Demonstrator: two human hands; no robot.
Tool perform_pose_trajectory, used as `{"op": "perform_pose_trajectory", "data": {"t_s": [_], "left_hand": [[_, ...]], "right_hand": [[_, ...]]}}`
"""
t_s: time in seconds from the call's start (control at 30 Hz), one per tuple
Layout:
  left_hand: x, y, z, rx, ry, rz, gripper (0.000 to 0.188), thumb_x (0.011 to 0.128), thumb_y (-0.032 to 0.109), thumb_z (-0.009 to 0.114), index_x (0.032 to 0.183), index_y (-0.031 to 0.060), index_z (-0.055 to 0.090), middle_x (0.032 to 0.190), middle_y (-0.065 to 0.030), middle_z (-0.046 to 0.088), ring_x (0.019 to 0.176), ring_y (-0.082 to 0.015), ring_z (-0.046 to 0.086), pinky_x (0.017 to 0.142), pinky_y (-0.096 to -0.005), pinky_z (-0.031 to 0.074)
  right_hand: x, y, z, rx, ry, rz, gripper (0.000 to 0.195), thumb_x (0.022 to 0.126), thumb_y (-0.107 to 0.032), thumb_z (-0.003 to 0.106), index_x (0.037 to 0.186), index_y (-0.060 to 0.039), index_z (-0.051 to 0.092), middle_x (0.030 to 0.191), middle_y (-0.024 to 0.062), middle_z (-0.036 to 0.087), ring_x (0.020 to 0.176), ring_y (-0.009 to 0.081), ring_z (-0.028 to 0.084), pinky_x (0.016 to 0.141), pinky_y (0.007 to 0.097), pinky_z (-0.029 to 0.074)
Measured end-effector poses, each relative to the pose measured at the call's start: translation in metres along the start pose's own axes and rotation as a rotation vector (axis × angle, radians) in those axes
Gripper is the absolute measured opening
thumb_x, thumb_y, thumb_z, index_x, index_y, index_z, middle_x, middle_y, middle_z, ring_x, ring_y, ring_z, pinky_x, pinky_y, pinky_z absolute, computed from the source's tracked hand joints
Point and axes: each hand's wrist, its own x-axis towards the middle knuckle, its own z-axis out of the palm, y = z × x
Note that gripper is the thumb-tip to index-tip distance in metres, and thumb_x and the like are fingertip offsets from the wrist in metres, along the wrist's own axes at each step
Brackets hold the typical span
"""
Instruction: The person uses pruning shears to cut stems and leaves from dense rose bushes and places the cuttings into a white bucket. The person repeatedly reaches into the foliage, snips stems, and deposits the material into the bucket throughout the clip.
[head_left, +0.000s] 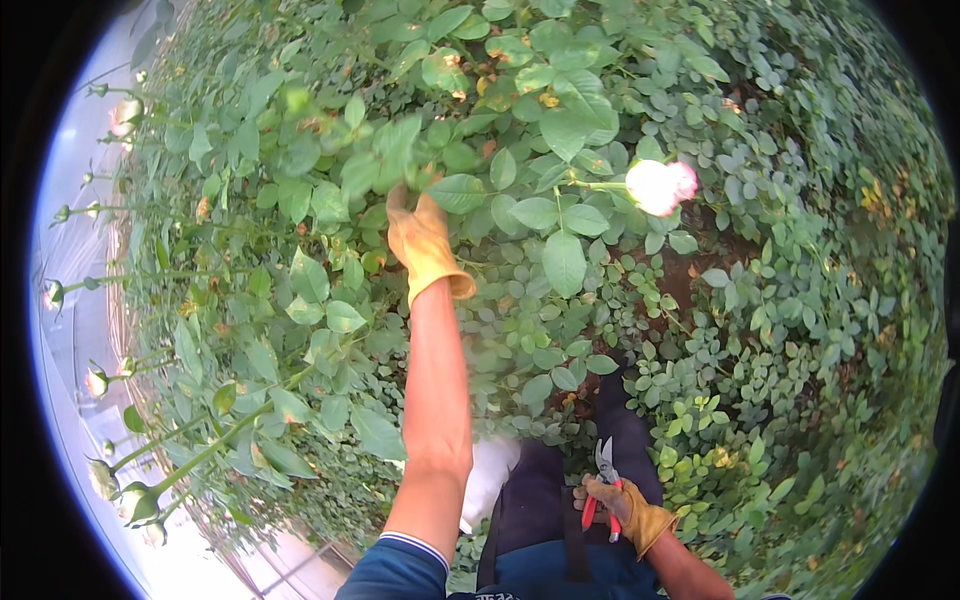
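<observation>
My left hand (421, 236), in a yellow leather work glove, reaches into the rose bushes at the upper middle. Leaves hide its fingertips, so whether they hold a stem cannot be told. Low in the view, in front of my thighs, my right hand (630, 510) wears a like glove and holds pruning shears (607, 480) with red handles, blades apart and pointing up. A pink and white rose bloom (658, 187) stands out to the right of my left hand, on a green stem.
Dense rose foliage (765, 315) surrounds me. Several rose buds on long stems, one a pale green bud (137, 504), lean out at the left rim, beside pale plastic sheeting (75, 322). Something white (489, 476) lies by my leg. Brown soil (679, 281) shows between leaves.
</observation>
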Motion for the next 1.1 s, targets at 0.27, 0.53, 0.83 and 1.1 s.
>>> {"op": "perform_pose_trajectory", "data": {"t_s": [0.27,0.53,0.83,1.1], "left_hand": [[0.018,-0.092,0.022,0.201,-0.042,0.145,0.045,0.104,0.044,0.078,0.141,0.0175,0.073,0.123,-0.0075,0.084,0.108,-0.029,0.081,0.09,-0.0431,0.063],[-0.027,-0.065,0.021,0.105,-0.268,0.412,0.03,0.103,0.024,0.074,0.132,0.0194,0.077,0.125,-0.0173,0.079,0.113,-0.0413,0.076,0.092,-0.047,0.063],[-0.09,-0.082,0.034,0.298,-0.7,0.444,0.04,0.099,0.025,0.07,0.139,0.0237,0.077,0.127,-0.0203,0.08,0.129,-0.0435,0.073,0.106,-0.0519,0.062],[-0.118,-0.111,0.079,0.257,-0.748,0.17,0.04,0.104,0.035,0.07,0.14,0.0201,0.076,0.129,-0.022,0.08,0.119,-0.0435,0.076,0.099,-0.0513,0.064]], "right_hand": [[-0.007,-0.029,-0.024,0.021,0.011,0.037,0.035,0.11,-0.027,0.077,0.138,-0.0068,0.072,0.126,0.0154,0.079,0.112,0.0334,0.079,0.098,0.053,0.068],[0.015,-0.061,-0.036,0.041,-0.011,-0.04,0.03,0.11,-0.025,0.078,0.134,-0.0078,0.073,0.124,0.0144,0.079,0.108,0.0318,0.08,0.097,0.0568,0.068],[0.054,-0.147,-0.015,-0.094,0.094,-0.317,0.038,0.109,-0.029,0.076,0.138,-0.0048,0.067,0.119,0.0139,0.078,0.104,0.0281,0.077,0.092,0.0507,0.069],[0.06,-0.174,0.042,-0.266,0.066,-0.365,0.034,0.107,-0.025,0.078,0.133,-0.0038,0.068,0.12,0.0115,0.077,0.093,0.0219,0.076,0.081,0.0425,0.067]]}}
